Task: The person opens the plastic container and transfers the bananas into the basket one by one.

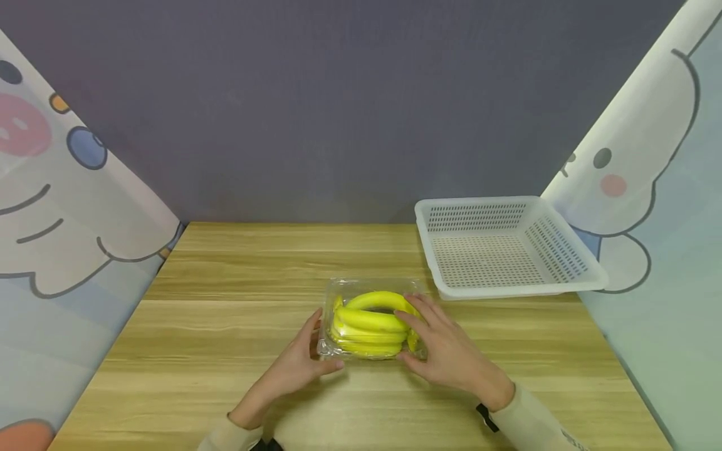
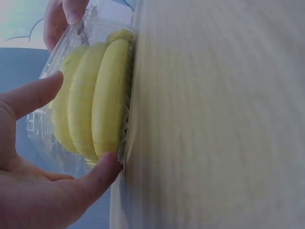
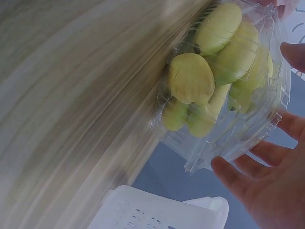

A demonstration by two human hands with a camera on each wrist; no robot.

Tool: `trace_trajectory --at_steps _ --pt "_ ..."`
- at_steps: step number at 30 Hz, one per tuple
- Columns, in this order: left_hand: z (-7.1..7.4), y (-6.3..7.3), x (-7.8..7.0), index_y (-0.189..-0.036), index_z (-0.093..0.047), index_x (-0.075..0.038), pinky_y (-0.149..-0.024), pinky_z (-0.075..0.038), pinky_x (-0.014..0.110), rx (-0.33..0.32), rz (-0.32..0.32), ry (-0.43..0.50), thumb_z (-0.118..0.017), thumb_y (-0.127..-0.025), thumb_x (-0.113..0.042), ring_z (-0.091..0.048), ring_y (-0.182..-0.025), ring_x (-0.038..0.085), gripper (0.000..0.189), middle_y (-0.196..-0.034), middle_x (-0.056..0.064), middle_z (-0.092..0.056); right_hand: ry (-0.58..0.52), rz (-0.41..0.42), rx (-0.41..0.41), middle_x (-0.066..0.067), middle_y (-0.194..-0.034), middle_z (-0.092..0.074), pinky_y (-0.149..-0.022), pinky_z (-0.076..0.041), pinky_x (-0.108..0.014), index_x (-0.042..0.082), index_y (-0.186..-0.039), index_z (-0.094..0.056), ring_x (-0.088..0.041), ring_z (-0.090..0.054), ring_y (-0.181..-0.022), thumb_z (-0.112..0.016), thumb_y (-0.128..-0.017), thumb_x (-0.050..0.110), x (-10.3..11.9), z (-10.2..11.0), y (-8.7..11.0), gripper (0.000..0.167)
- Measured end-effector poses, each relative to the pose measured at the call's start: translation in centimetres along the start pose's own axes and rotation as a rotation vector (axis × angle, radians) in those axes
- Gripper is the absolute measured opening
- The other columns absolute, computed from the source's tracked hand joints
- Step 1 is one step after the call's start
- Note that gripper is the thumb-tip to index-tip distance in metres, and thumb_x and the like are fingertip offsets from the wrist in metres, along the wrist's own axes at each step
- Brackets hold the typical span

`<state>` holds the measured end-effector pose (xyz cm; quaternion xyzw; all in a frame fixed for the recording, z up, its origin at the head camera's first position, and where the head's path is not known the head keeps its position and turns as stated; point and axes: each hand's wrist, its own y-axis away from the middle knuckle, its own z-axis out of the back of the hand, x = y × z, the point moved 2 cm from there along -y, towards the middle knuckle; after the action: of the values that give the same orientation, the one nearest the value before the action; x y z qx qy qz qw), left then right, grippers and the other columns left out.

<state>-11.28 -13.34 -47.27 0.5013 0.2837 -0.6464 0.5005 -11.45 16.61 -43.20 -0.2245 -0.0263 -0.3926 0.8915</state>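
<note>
In the head view, a clear plastic clamshell box (image 1: 369,285) sits near the middle of the wooden table, with several yellow bananas (image 1: 372,321) inside. My left hand (image 1: 296,360) is at the box's left side, its thumb extended along the front edge. In the left wrist view, fingertips of the left hand (image 2: 57,191) are right at the plastic. My right hand (image 1: 451,351) reaches over the right end, fingers spread across the lid and thumb at the front. The right wrist view shows spread fingers of the right hand (image 3: 267,176) along the box's edge.
A white perforated plastic basket (image 1: 510,291) stands at the back right of the wooden table (image 1: 237,282), just behind the box. A dark grey panel (image 1: 350,113) rises behind the table. Cartoon-printed sheets (image 1: 637,163) flank both sides.
</note>
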Motion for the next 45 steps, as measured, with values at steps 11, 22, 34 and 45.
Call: trace_trajectory --at_steps 11,22,34,45 --pt "-0.11 -0.53 0.11 -0.164 -0.010 -0.010 -0.100 -0.050 0.054 -0.018 0.026 0.011 -0.089 -0.080 -0.027 -0.044 -0.137 0.043 0.117 -0.160 0.019 -0.031 0.012 0.000 0.009 -0.017 -0.156 -0.040 -0.109 -0.041 -0.058 0.008 -0.139 -0.059 -0.041 -0.040 -0.140 -0.081 -0.082 0.039 0.03 0.12 -0.05 0.069" --pt "-0.15 -0.46 -0.08 -0.163 -0.008 -0.005 -0.103 -0.047 0.055 -0.035 0.051 -0.013 -0.090 -0.079 -0.028 -0.043 -0.138 0.044 0.120 -0.159 0.023 -0.031 0.062 -0.001 0.033 -0.019 -0.153 -0.044 -0.105 -0.045 -0.057 0.009 -0.139 -0.059 -0.039 -0.041 -0.139 -0.081 -0.081 0.041 0.28 0.00 -0.27 0.070" --pt "-0.24 -0.45 -0.28 -0.164 -0.006 -0.009 -0.110 -0.036 0.063 -0.048 0.057 -0.028 -0.090 -0.078 -0.029 -0.040 -0.140 0.044 0.122 -0.160 0.024 -0.029 0.218 0.095 0.067 -0.025 -0.147 -0.048 -0.090 -0.056 -0.053 0.005 -0.138 -0.060 -0.047 -0.047 -0.134 -0.078 -0.084 0.044 0.39 0.38 -0.59 0.069" --pt "-0.22 -0.58 -0.20 -0.164 -0.007 -0.007 -0.109 -0.038 0.062 -0.044 0.056 -0.028 -0.091 -0.077 -0.029 -0.042 -0.139 0.043 0.123 -0.159 0.023 -0.032 0.278 0.137 0.086 -0.026 -0.143 -0.052 -0.096 -0.053 -0.052 0.003 -0.136 -0.060 -0.048 -0.048 -0.133 -0.077 -0.084 0.042 0.65 0.41 -0.66 0.067"
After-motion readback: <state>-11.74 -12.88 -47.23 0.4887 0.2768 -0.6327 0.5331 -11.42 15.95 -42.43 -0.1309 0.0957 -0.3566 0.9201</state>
